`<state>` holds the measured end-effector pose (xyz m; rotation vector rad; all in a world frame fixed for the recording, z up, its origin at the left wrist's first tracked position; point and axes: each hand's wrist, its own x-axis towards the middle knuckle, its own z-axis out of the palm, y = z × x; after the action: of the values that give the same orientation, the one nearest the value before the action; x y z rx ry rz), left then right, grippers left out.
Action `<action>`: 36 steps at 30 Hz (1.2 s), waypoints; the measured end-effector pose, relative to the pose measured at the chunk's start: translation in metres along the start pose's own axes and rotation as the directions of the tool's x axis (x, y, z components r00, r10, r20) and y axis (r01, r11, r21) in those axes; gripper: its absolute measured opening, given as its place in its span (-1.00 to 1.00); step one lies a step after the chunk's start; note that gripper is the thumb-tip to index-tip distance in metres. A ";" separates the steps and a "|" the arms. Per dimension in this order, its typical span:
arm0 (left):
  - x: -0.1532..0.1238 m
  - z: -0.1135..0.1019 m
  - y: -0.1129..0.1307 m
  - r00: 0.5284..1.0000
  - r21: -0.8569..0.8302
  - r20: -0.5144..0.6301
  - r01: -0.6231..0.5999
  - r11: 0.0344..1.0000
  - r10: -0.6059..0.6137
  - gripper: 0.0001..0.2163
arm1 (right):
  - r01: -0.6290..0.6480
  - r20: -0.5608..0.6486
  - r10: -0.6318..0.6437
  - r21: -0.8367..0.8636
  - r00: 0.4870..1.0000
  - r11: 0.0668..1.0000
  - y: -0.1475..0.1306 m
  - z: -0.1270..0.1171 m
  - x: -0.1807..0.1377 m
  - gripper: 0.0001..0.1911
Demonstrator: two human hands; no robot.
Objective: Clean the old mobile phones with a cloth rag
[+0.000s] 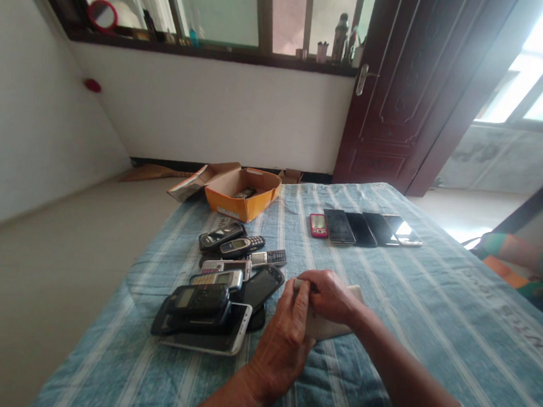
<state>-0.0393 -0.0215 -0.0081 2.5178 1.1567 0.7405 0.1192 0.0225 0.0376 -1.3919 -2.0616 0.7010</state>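
Observation:
A pale beige cloth (329, 327) hangs between my two hands, low over the bed. My left hand (288, 333) is closed round its left side, fingers pointing away from me. From the right, my right hand (330, 295) pinches the top of the cloth, its fingers touching those of my left hand. Whether something lies inside the cloth is hidden. Just left of my hands is a pile of old mobile phones, among them a dark touchscreen phone (263, 287), a black keypad phone (202, 302) and a large white-edged phone (234, 334) underneath.
An open orange cardboard box (233, 206) with dark items inside stands at the far left of the blue striped sheet (433, 321). Farther right, a small pink phone (318, 225) lies beside a row of dark flat phones (340, 226). A brown door (390, 112) stands behind.

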 end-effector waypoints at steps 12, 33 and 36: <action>0.003 -0.003 0.002 1.000 -0.030 0.016 0.001 1.000 -0.001 -0.09 | 0.008 0.061 -0.011 0.052 0.998 0.999 0.009 -0.012 0.001 -0.82; 0.003 -0.005 0.002 0.999 -0.029 0.051 0.010 1.000 -0.008 -0.11 | 0.002 0.048 -0.003 0.021 0.999 1.000 0.011 -0.013 0.000 -0.82; 0.002 -0.005 0.003 0.999 -0.032 0.039 0.012 0.999 -0.011 -0.10 | 0.015 0.022 -0.015 -0.026 1.000 1.000 0.008 -0.004 0.001 -0.86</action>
<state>-0.0393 -0.0216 -0.0025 2.4855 1.1361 0.6986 0.1269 0.0263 0.0354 -1.3876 -2.1028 0.6880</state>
